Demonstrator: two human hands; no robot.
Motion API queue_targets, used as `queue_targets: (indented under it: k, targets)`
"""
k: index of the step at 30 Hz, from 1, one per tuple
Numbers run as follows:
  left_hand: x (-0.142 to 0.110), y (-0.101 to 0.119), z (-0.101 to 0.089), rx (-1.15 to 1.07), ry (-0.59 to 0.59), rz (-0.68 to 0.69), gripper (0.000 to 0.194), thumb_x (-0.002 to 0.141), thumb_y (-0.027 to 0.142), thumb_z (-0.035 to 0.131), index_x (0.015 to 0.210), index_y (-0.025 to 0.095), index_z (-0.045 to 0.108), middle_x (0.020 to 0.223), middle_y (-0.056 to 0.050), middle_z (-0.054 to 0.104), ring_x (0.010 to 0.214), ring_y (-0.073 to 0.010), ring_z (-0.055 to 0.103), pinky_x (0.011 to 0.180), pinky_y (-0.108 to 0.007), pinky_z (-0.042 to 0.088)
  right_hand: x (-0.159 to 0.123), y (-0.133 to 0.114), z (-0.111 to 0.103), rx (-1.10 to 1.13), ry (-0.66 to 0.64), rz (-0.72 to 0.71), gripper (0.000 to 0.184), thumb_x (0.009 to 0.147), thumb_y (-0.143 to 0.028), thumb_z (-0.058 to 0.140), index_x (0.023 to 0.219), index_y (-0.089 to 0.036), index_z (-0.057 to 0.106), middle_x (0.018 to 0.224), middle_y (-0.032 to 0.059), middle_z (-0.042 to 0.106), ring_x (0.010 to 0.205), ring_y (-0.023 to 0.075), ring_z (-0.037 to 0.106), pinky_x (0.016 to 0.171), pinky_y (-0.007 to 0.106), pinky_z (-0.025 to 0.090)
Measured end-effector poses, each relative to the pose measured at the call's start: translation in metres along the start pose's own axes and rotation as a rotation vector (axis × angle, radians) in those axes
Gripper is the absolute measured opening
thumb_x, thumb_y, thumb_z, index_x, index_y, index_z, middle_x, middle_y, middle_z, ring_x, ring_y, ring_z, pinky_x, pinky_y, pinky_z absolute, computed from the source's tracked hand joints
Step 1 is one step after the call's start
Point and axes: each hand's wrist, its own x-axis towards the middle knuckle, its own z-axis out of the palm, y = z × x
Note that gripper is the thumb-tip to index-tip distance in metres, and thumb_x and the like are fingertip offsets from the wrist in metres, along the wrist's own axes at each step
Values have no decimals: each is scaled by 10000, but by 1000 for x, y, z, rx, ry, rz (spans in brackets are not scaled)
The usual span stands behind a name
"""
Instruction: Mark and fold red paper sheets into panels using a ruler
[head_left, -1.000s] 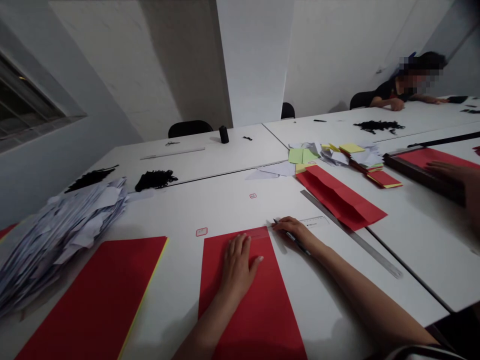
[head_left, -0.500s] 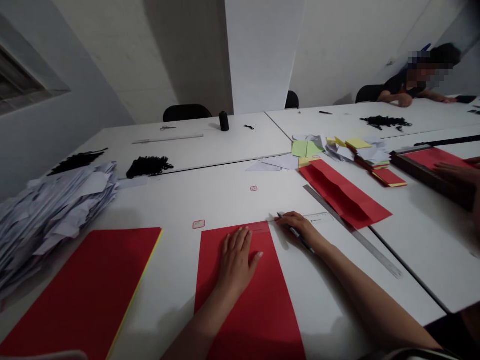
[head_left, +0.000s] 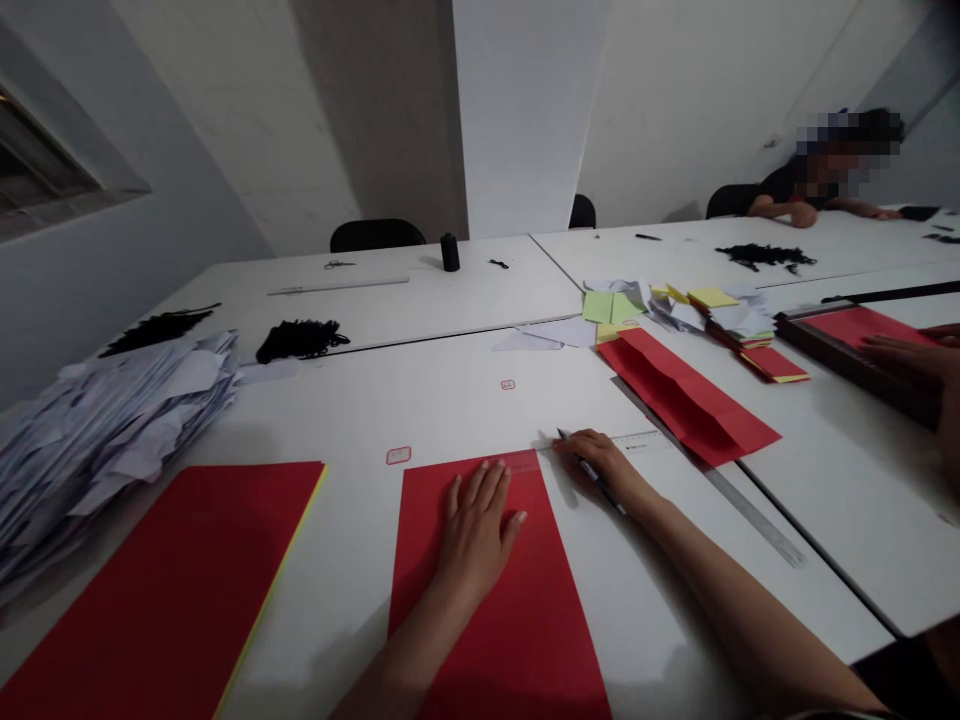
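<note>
My left hand (head_left: 477, 535) lies flat, fingers stretched, on a sheet of red paper (head_left: 517, 620) in front of me. Across the sheet's top edge lies a clear ruler (head_left: 637, 440), reaching out to the right past the paper. Just right of the sheet, my right hand (head_left: 600, 465) is closed around a dark pen (head_left: 601, 486), its fingertips at the ruler. A metal ruler (head_left: 757, 515) rests farther right, partly under a folded red paper (head_left: 690, 400). To the left is a stack of red sheets (head_left: 180, 570) with a yellow edge showing.
Piled white papers (head_left: 135, 440) stand at the left. Bundles of black cord (head_left: 300, 340), a black thread spool (head_left: 449, 252) and scissors (head_left: 339, 264) lie farther back. Folded coloured papers (head_left: 712, 300) sit at right. Another person's hands (head_left: 911, 355) rest on red paper; a further person sits beyond.
The view has shifted very slightly. Both my hands keep their places, the left flat on the red paper and the right around the pen.
</note>
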Motion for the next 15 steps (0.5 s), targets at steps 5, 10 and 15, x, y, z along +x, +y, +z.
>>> queue_targets:
  k: [5, 10, 15]
  targets:
    - [0, 0, 0, -10, 2, -4, 511, 992, 418, 360, 1464, 222, 358, 1527, -39, 362, 1413, -250, 319, 1141, -564, 255, 1, -3, -1, 7, -3, 20, 274, 933, -190, 456, 1139, -231, 632, 1080, 73, 690, 1044, 253, 601, 897, 432, 458]
    - [-1, -1, 0, -36, 26, 3, 513, 988, 427, 364, 1469, 248, 351, 1514, -38, 390, 1407, -253, 332, 1144, -561, 254, 2, -5, -2, 20, 6, 17, 264, 949, -238, 449, 1126, -237, 644, 1061, 73, 695, 1018, 253, 615, 884, 427, 470]
    - [-1, -1, 1, -43, 33, -3, 508, 988, 406, 367, 1470, 247, 343, 1513, -37, 395, 1409, -257, 332, 1139, -572, 266, 2, -5, -1, 24, 25, 17, 252, 946, -243, 455, 1106, -236, 650, 1030, 73, 698, 1002, 250, 620, 872, 418, 474]
